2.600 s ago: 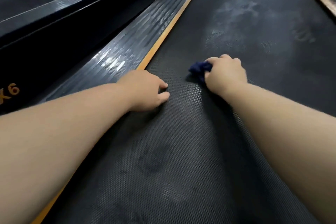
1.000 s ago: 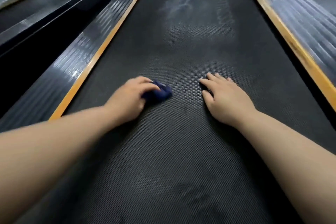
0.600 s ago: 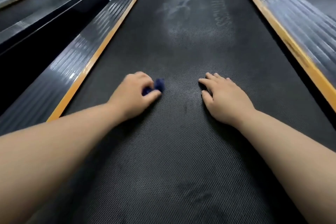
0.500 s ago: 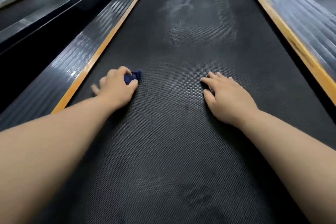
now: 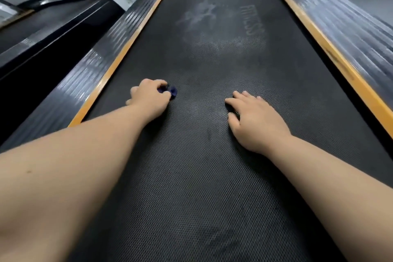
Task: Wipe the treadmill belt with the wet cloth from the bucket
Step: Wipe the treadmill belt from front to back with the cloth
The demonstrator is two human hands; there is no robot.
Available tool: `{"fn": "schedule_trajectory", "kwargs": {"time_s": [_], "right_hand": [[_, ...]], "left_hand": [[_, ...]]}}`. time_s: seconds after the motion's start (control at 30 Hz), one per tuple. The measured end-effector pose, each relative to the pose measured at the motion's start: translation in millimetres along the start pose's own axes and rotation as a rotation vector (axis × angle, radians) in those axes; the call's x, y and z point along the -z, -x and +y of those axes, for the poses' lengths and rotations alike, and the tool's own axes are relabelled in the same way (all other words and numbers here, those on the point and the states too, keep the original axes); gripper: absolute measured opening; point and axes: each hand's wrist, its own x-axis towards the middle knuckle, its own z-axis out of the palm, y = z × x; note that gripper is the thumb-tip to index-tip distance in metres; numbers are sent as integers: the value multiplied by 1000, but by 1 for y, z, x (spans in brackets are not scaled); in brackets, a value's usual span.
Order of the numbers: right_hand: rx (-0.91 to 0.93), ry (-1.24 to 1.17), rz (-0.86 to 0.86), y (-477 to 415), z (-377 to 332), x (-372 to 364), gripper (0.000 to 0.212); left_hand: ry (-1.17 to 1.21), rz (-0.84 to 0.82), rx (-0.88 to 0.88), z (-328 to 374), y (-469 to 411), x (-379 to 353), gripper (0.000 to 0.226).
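Head view: left hand [image 5: 150,100] grips small dark-blue bunched cloth [image 5: 172,92] on black textured treadmill belt [image 5: 191,176]; right hand [image 5: 254,120] flat, released, bracing. Cloth looks soft, light, likely damp; hold bunched, press down.

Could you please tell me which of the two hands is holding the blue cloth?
The left hand: it grips the blue cloth against the belt, while the right hand rests flat on the belt, holding nothing.
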Motion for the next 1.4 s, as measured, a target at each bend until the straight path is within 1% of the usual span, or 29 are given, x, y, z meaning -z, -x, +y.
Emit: {"fn": "schedule_trajectory", "kwargs": {"time_s": [0.07, 0.13, 0.2, 0.27, 0.3, 0.33, 0.4, 0.43, 0.47, 0.5, 0.53, 0.6, 0.67, 0.7, 0.73, 0.83, 0.87, 0.9, 0.93, 1.07, 1.1, 1.13, 1.17, 1.23, 1.27, 1.3, 1.33, 1.37, 1.4], "right_hand": [[5, 3, 6, 1, 0, 1, 46], [5, 8, 11, 1, 1, 0, 46], [2, 3, 11, 0, 1, -2, 47], [-1, 3, 14, -2, 1, -4, 47], [-1, 3, 14, -2, 1, -4, 47], [-1, 1, 13, -2, 1, -3, 47], [-3, 1, 13, 0, 1, -2, 46], [-1, 5, 15, 0, 1, -1, 46], [6, 8, 16, 0, 1, -1, 46], [10, 9, 14, 0, 1, -2, 46], [11, 11, 16, 0, 1, -3, 46], [8, 18, 33, -2, 2, -4, 45], [10, 25, 38, -1, 1, -4, 46], [14, 26, 37, -1, 1, -4, 46], [20, 25, 37, 0, 2, -4, 46], [26, 4, 22, 2, 3, -3, 47], [22, -2, 21, 2, 3, -3, 47], [20, -4, 20, 2, 2, -3, 47], [19, -3, 22, 1, 2, -3, 47], [24, -23, 7, 1, 0, 4, 44], [16, -33, 5, 2, 1, 7, 43], [-2, -41, 10, 5, 3, 10, 43], [-29, -44, 15, 8, 5, 15, 43], [-79, -12, 12, 17, 15, 25, 44], [-96, 23, 0, 21, 23, 30, 45], [-113, 65, -27, 25, 32, 36, 46], [-131, 105, -63, 28, 41, 41, 46], [-148, 130, -94, 30, 50, 45, 47], [-158, 135, -117, 31, 57, 47, 47]], "left_hand": [[29, 23, -39, -2, 7, -2, 26], [4, 72, -222, -5, 23, -8, 22], [-53, 44, -422, -2, 36, -9, 22], [-118, 25, -503, -1, 25, -6, 23], [-129, 50, -475, -4, 14, -7, 22], [-89, 84, -385, -6, 3, -7, 21], [66, 161, -137, -4, -8, -9, 20], [105, 179, -78, 2, -5, -13, 20], [97, 178, -98, 9, 3, -20, 19], [84, 157, -175, 19, 19, -26, 17], [101, 126, -304, 29, 39, -30, 15], [196, -22, -583, 37, 81, -27, 17], [191, -132, -742, 29, 85, -16, 22], [148, -115, -741, 24, 74, -13, 21], [105, -66, -662, 19, 58, -12, 17], [52, 81, -191, 27, 31, -18, 17], [77, 119, -103, 38, 35, -24, 19], [94, 122, -76, 50, 46, -29, 21], [107, 105, -111, 59, 60, -33, 22], [197, -77, -509, 60, 110, -22, 17], [177, -120, -557, 54, 104, -16, 16], [143, -113, -548, 49, 91, -14, 16], [109, -83, -465, 45, 75, -13, 15], [97, 9, -181, 47, 50, -14, 16], [118, 62, -78, 55, 47, -17, 18], [138, 95, -42, 68, 52, -22, 19], [157, 94, -65, 81, 65, -29, 19], [187, 48, -152, 94, 84, -36, 18], [201, -21, -295, 107, 107, -41, 16]]}}
